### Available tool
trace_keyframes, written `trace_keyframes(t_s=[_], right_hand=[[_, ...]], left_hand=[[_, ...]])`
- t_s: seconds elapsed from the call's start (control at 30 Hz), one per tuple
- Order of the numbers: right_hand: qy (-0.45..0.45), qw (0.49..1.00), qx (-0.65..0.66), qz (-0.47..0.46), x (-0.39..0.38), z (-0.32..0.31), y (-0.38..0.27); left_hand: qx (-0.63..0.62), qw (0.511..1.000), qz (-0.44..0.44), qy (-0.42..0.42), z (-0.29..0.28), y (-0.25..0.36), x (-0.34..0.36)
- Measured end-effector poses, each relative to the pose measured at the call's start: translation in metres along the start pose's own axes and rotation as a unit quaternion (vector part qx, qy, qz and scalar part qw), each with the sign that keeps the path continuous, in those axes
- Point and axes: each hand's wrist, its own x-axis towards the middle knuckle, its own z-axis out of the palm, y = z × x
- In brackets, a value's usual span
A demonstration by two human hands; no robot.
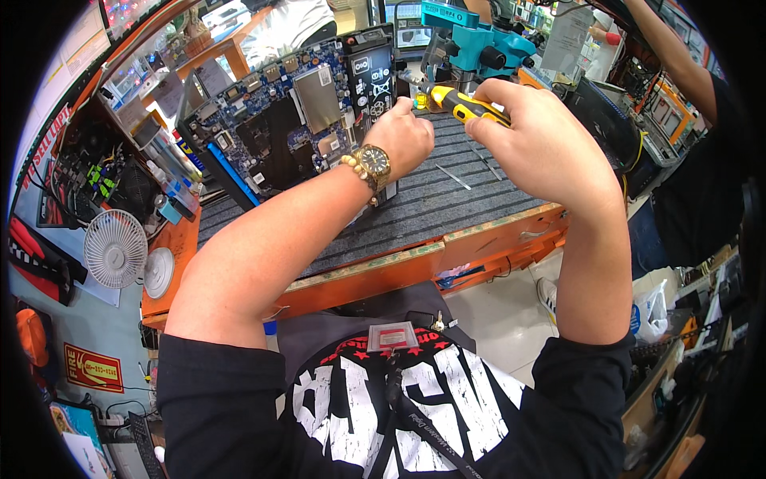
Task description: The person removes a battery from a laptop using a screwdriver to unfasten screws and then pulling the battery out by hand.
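An opened laptop base [321, 100] stands upright on edge at the left of the mat, its blue circuit board and black battery [372, 84] bared. My left hand [408, 137] is closed at its right edge, with the fingers partly hidden, and a watch and beads circle that wrist. In my right hand [533, 132] is a yellow and black screwdriver [463, 104], gripped by its handle. The tool points left toward the laptop's edge. Its tip is hard to make out beside a small yellow-green piece [420, 99].
A ridged grey mat [383, 227] covers the orange workbench [359, 275], with thin metal tools [453, 176] on it. Behind stands a teal microscope [479, 44]. A white fan [115, 248] is at left. Another person's arm [678, 56] reaches in at the upper right.
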Motion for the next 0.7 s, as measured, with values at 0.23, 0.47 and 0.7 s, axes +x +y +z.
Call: trace_keyframes(t_s=[0.23, 0.47, 0.7], right_hand=[[0.023, 1.0, 0.002, -0.016, -0.005, 0.006, 0.01], [0.027, 0.999, 0.037, -0.018, -0.018, 0.005, 0.016], [-0.005, 0.993, 0.088, 0.075, -0.034, 0.002, 0.049]], left_hand=[[0.015, 1.0, 0.001, 0.001, 0.0, 0.0, 0.0], [0.0, 1.0, 0.0, 0.003, -0.001, 0.001, 0.0], [-0.007, 0.999, 0.005, -0.042, 0.0, 0.0, 0.002]])
